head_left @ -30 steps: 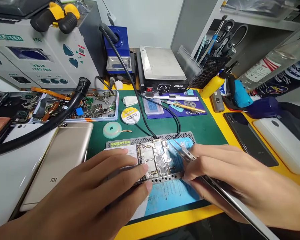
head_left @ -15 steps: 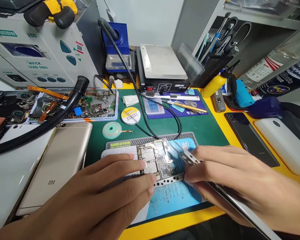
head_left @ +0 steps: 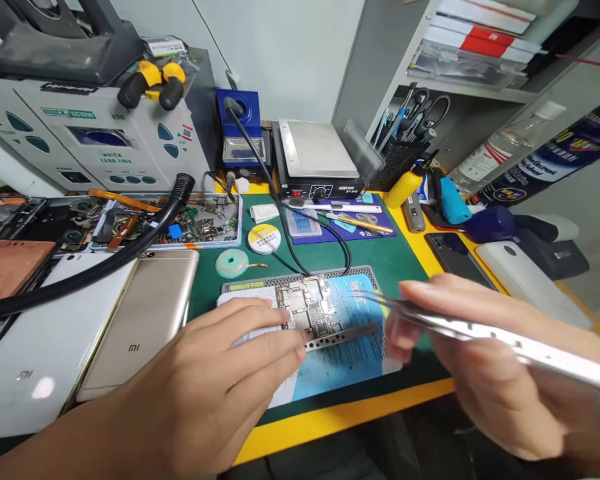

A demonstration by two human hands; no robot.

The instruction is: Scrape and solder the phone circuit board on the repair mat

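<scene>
A phone circuit board (head_left: 320, 317) lies on a blue-and-white pad (head_left: 330, 373). My left hand (head_left: 215, 373) holds its left side steady, fingers bent forward and fingertips pressed on the edge. Along the board's near side runs a perforated metal strip (head_left: 350, 336), its left end under those fingertips. My right hand (head_left: 495, 360) is closed around silver tweezers (head_left: 460, 327), partly blurred. The tweezers' fine tips point left, above the pad and right of the board, apart from it. What my left thumb touches is hidden.
A hot-air station (head_left: 105, 133) and its black hose (head_left: 145, 247) occupy the left. Phones (head_left: 145, 320) lie below a parts tray (head_left: 205, 230). Behind the board are a cable loop (head_left: 349, 257), a wick spool (head_left: 231, 263) and a heating plate (head_left: 320, 160). Bottles (head_left: 505, 147) stand right.
My right hand has drawn the tweezers right and away from the board, turning them flatter. My left hand stays on the board. The head view has shifted, showing more of the shelf and station.
</scene>
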